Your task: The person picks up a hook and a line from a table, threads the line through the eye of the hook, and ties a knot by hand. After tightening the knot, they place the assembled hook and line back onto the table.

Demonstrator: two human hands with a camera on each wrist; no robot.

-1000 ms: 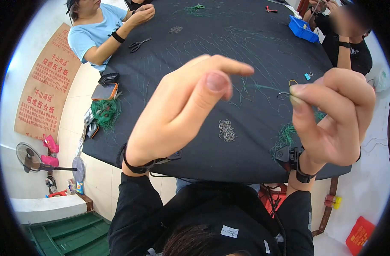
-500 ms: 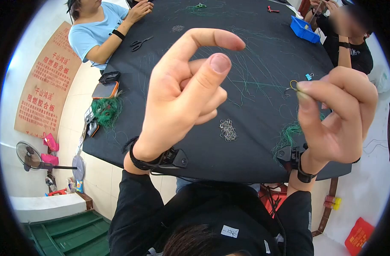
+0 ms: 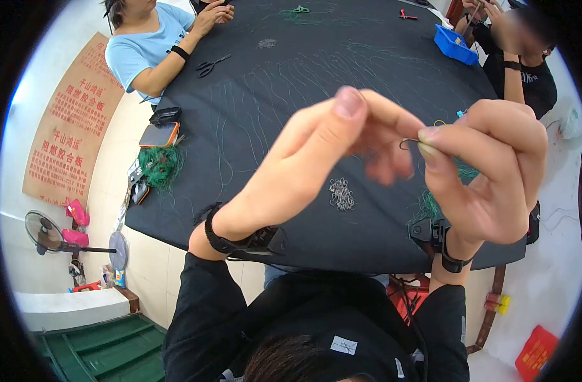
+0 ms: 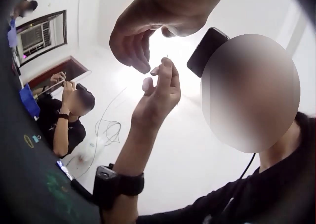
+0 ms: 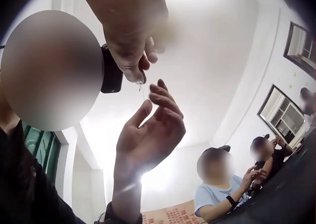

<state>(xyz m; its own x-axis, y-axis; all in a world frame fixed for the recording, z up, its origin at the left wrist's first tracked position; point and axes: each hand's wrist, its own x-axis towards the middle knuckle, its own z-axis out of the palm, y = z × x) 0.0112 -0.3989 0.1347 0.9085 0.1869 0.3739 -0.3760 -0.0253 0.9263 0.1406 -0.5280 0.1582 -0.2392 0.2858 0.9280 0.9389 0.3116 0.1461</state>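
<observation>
Raised over the black table, my right hand (image 3: 495, 169) pinches a small dark fish hook (image 3: 405, 144) between thumb and index fingertip, the bend poking out to the left. A thin line runs down from the hook (image 5: 140, 87) towards the left thumb in the right wrist view. Close by, my left hand (image 3: 329, 143) reaches across with loosely bent fingers, its thumb standing apart and its index fingertip right at the hook. Its other fingers look blurred. Below both hands, a pile of silvery hooks (image 3: 342, 195) lies on the cloth.
Rows of green line (image 3: 303, 70) spread over the black cloth (image 3: 284, 235). Tangled green thread (image 3: 160, 167) and scissors (image 3: 212, 65) lie on the left. A blue basket (image 3: 455, 46) stands at the far right. Two people (image 3: 147, 51) sit at the table's far sides.
My left hand swung up with its index finger hooked, then turned over and moved right, close to the hook. My right hand keeps its pinch, shifting slightly left.
</observation>
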